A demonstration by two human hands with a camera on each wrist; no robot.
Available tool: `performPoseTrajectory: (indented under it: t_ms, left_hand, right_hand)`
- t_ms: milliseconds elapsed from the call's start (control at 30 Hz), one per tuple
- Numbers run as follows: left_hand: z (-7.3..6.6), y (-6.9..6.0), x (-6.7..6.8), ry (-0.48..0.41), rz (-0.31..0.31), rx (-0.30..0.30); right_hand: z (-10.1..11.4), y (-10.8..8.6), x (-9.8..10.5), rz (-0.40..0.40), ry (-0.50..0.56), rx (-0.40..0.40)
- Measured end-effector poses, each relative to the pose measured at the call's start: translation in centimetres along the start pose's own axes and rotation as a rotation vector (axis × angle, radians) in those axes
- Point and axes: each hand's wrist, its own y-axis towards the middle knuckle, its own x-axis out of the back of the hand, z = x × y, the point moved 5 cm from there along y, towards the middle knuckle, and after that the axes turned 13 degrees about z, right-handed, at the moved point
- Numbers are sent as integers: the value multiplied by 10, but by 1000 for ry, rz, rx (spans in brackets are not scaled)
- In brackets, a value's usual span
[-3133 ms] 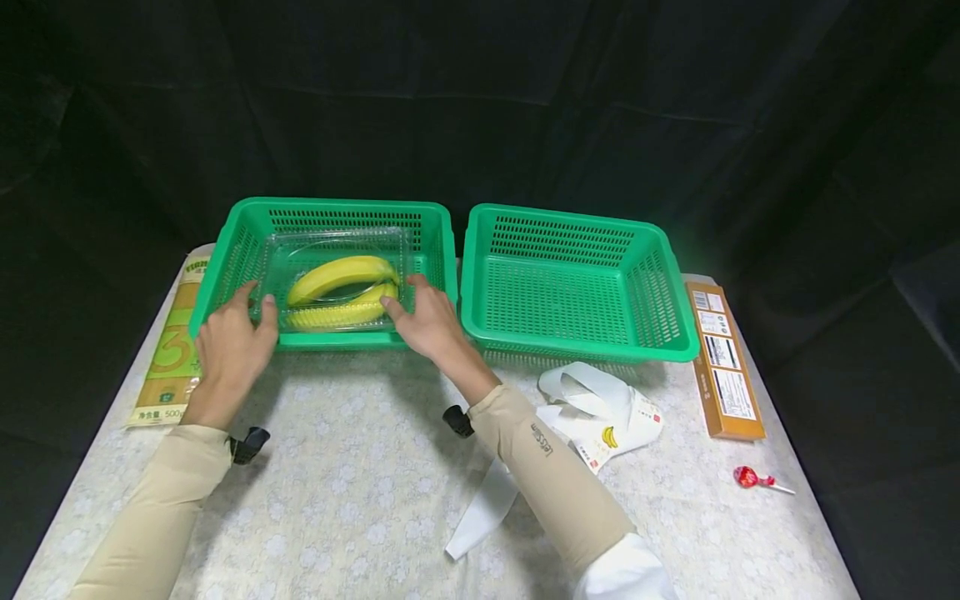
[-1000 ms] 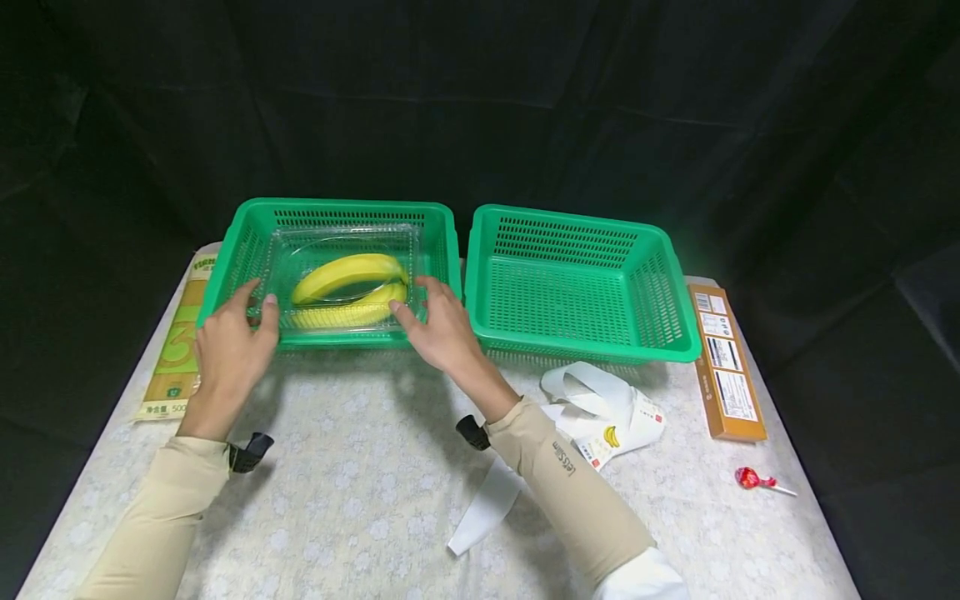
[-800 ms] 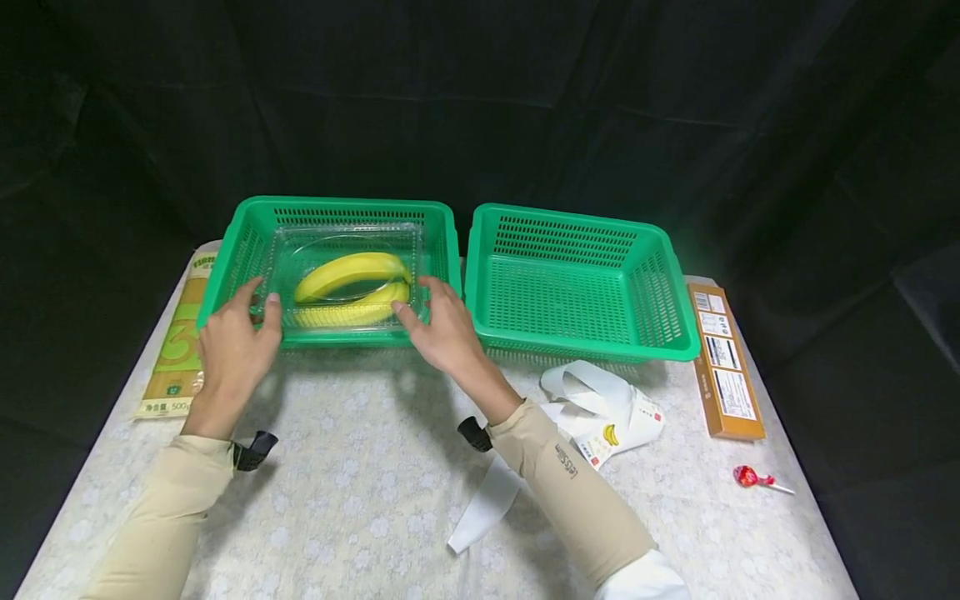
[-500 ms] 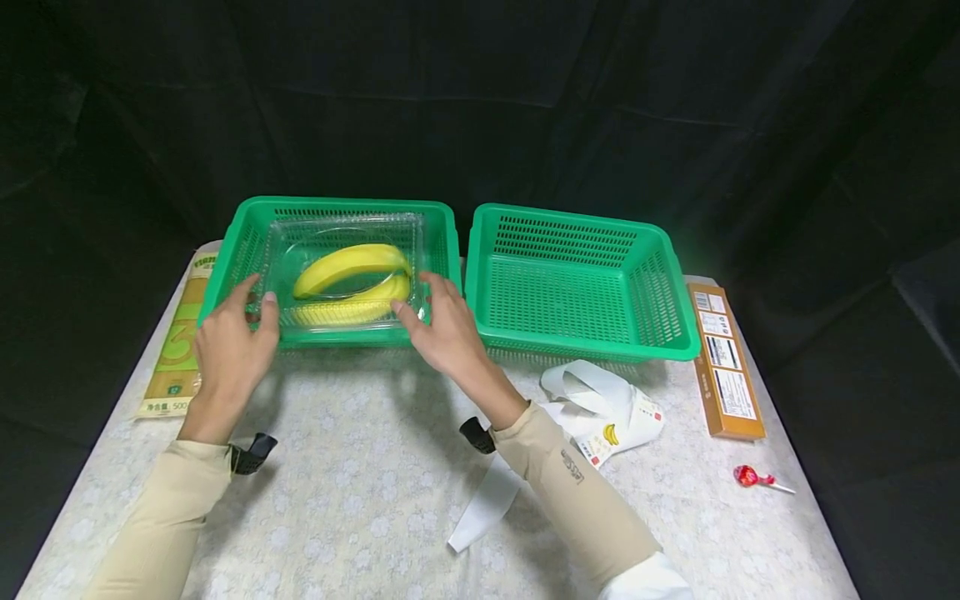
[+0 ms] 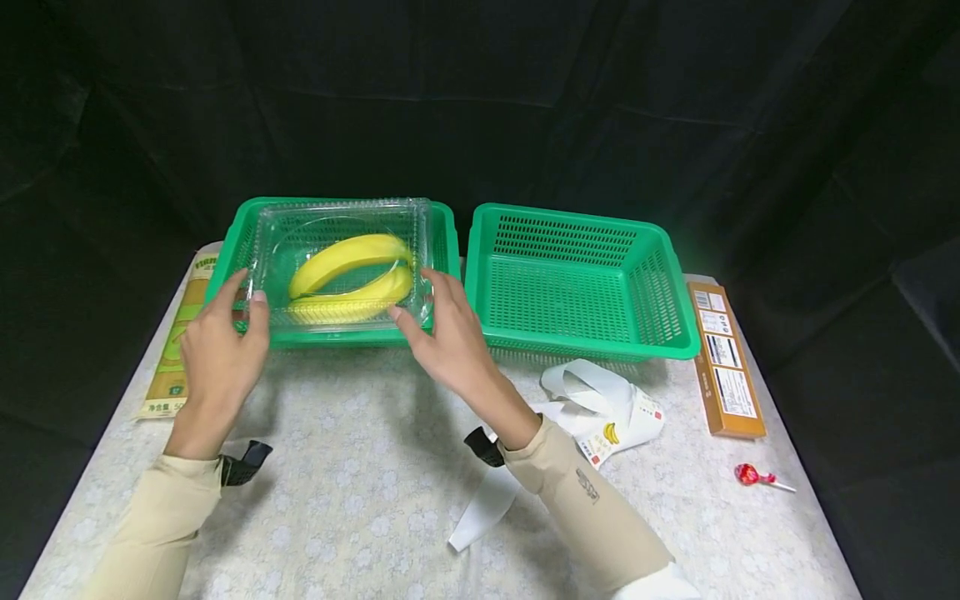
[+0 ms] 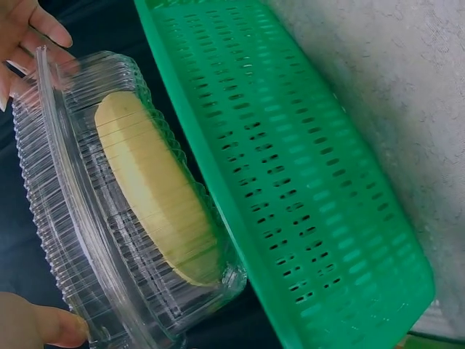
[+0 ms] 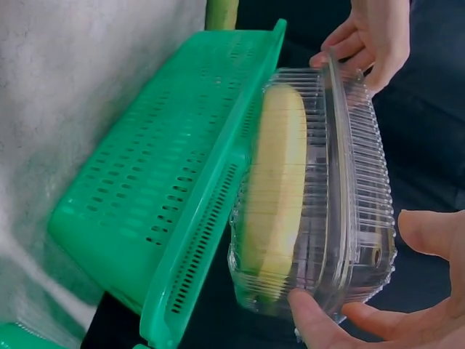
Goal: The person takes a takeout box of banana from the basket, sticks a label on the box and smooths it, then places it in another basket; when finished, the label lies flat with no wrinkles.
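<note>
Both hands hold a clear plastic clamshell box (image 5: 268, 250) level over the left green basket (image 5: 238, 242). Inside it lie two bananas (image 5: 345, 252), seen through the lid. My left hand (image 5: 217, 358) grips the box's left end, thumb at the front corner. The right hand (image 5: 453, 342) holds the opposite end between thumb and fingers. In the left wrist view, the box (image 6: 80, 203) stands above the basket's rim (image 6: 211, 174), with its lid shut. The right wrist view shows the same box (image 7: 334, 218) beside the basket wall (image 7: 145, 182); the basket's inside is hidden there.
A second green basket (image 5: 555, 300) stands to the right. White packaging with a banana print (image 5: 637, 421) lies in front of it. Farther right are an orange box (image 5: 726, 367) and a red lollipop (image 5: 747, 474). A noodle packet (image 5: 167, 383) lies at far left.
The plastic box with the bananas has risen from inside the left basket to above its rim. Both hands have moved up with it, keeping their grip on its ends.
</note>
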Motion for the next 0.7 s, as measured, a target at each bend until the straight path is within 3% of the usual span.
performPoseTrajectory:
  t_ms: [367, 700]
  left_hand:
    - [0, -13, 10, -25, -52, -38]
    - [-2, -23, 11, -54, -49, -16]
  right_hand:
    - [5, -17, -3, 26, -4, 46]
    - [4, -33, -5, 39, 19, 66]
